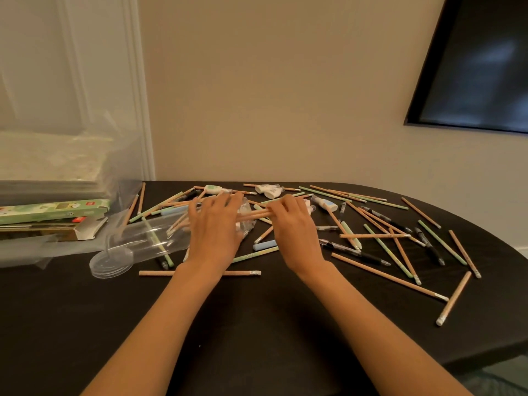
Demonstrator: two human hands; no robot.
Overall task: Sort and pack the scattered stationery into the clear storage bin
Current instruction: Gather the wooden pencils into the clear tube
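Fingers (281, 203) of the right hand (295, 232) curl around a bundle of tan pencils (254, 215). These look light, stiff and smooth, and would likely fan apart unless gripped near mid-length. The left hand (217, 227) lies spread over the clear tube (143, 242); whether it clasps it I cannot tell. The tube looks thin and could roll on the tabletop (257, 324). The clear storage bin (123, 167) stands far left.

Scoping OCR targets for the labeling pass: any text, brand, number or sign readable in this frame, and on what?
Nothing here can be read as text.
On the green box: a red patch and printed graphics, too blurred to read.
On the box beneath it: a red tag, blurred.
On the white dispensers: dark print, too small to read.
On the pencils: any print is too small to tell.
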